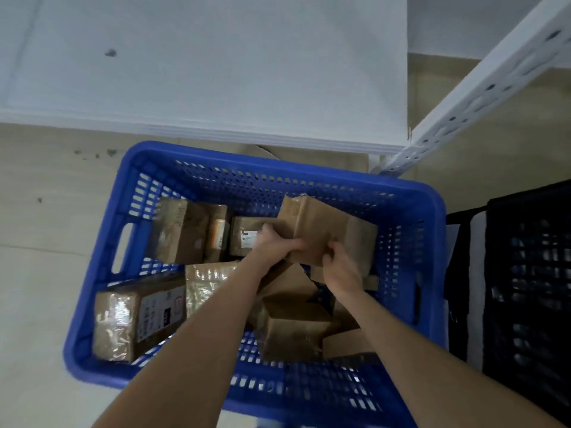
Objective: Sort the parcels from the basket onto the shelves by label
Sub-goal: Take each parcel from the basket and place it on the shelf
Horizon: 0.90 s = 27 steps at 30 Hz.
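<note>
A blue plastic basket (411, 230) stands on the floor and holds several brown cardboard parcels. Both my hands reach into it. My left hand (275, 242) and my right hand (340, 267) grip the near edge of one brown parcel (321, 227), which is tilted up above the others. A taped parcel with a white label (139, 316) lies at the basket's near left. Another labelled parcel (244, 233) sits behind my left hand. A white shelf board (216, 72) spans the top of the view, just beyond the basket.
A white perforated shelf upright (482, 97) runs diagonally at the upper right. A black crate (531, 288) stands right of the basket. Pale floor (40, 242) lies to the left.
</note>
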Each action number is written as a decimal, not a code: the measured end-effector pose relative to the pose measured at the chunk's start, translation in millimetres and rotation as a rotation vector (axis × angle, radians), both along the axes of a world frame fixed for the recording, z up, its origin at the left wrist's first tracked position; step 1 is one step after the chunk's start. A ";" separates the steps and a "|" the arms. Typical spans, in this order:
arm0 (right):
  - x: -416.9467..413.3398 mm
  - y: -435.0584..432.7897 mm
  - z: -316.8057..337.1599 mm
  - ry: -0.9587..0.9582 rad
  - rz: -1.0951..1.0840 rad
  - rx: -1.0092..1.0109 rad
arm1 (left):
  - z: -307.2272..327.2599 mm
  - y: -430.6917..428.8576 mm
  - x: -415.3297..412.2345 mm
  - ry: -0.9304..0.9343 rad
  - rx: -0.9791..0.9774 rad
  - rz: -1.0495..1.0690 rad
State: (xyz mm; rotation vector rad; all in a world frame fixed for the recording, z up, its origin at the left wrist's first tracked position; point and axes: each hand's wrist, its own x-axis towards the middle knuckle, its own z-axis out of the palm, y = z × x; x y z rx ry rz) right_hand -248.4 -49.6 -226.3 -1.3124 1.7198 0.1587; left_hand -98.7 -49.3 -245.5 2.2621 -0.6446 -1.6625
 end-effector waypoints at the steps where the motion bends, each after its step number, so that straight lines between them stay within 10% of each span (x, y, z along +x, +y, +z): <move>1: 5.2 1.3 18.9 -0.063 -0.034 0.062 | 20.4 5.7 7.8 -0.052 -0.025 -0.030; 9: 40.4 4.6 189.6 -0.608 -0.713 0.544 | 226.5 49.4 61.9 -0.596 -0.424 -0.597; 15: 59.4 13.5 294.3 -0.670 -0.690 0.674 | 325.0 87.2 87.9 -0.798 -0.592 -0.988; 21: 56.6 24.9 357.7 -0.655 -0.484 0.610 | 403.6 110.8 91.6 -0.677 -0.455 -0.435; 27: 54.4 23.3 413.8 -0.713 -0.318 0.538 | 471.6 109.9 79.4 -0.139 -0.302 0.299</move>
